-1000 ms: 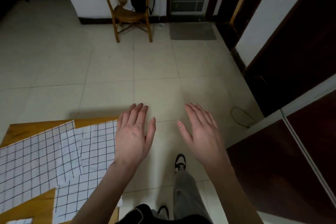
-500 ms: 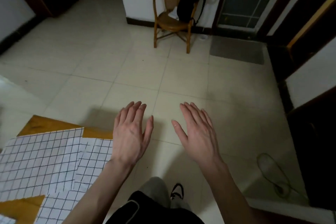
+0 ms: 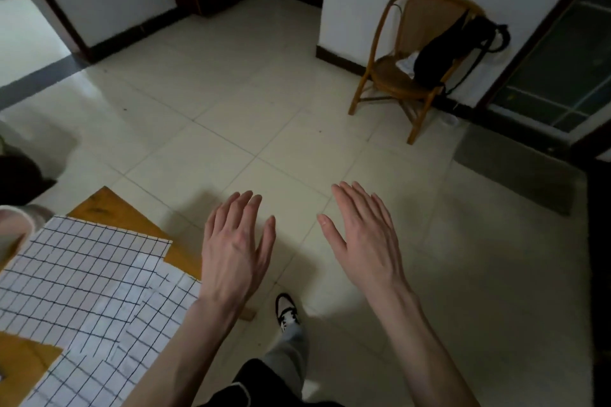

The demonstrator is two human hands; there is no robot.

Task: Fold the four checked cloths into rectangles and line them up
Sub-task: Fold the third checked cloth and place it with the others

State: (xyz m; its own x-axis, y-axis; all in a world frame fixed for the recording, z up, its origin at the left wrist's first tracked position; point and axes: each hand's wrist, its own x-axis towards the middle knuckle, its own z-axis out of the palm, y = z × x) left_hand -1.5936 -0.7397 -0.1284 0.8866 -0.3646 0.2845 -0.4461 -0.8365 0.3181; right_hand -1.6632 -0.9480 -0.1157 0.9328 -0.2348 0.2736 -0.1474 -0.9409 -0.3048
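A pale tiled floor (image 3: 231,102) is filling the head view, with a wooden chair (image 3: 410,76) standing at about one o'clock and a black bag (image 3: 443,53) hanging on it. The checked cloths (image 3: 82,291) are lying overlapped on a wooden table (image 3: 125,213) at eight o'clock. The left hand (image 3: 234,248) is hovering palm down past the table's edge, fingers straight and slightly spread, holding nothing. The right hand (image 3: 360,235) is hovering beside it at five o'clock, fingers likewise extended and empty. A shoe (image 3: 287,312) is showing at six o'clock.
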